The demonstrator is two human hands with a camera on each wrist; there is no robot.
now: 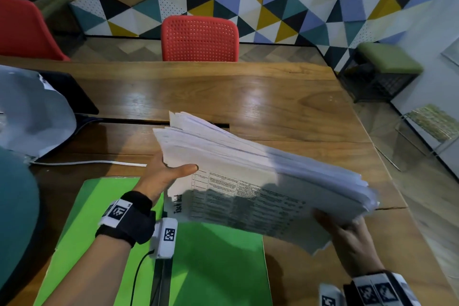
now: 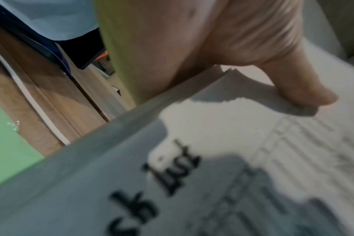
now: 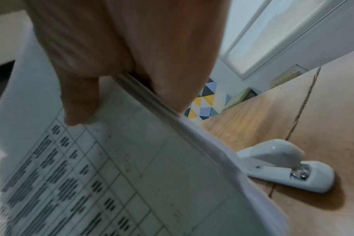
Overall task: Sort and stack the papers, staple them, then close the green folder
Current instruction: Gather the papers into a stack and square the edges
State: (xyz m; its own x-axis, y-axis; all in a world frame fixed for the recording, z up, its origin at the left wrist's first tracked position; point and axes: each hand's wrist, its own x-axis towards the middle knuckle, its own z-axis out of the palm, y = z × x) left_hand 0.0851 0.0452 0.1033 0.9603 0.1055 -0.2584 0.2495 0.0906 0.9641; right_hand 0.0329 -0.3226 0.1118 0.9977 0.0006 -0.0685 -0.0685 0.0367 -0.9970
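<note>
From the head view both hands, left hand [image 1: 162, 176] and right hand [image 1: 347, 238], grip opposite ends of the paper stack [image 1: 260, 181] above the open green folder [image 1: 213, 263] on the desk [image 1: 248, 97], the left wrist view shows the thumb [image 2: 297, 83] pressing its top sheet, and the right wrist view shows a white stapler [image 3: 289, 166] lying beneath.

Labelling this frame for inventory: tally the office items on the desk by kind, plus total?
Thick stack of white printed papers, gripped by both hands: 1
Open bright green card folder: 1
White metal stapler: 1
Thin white cable: 1
Total: 4
</note>
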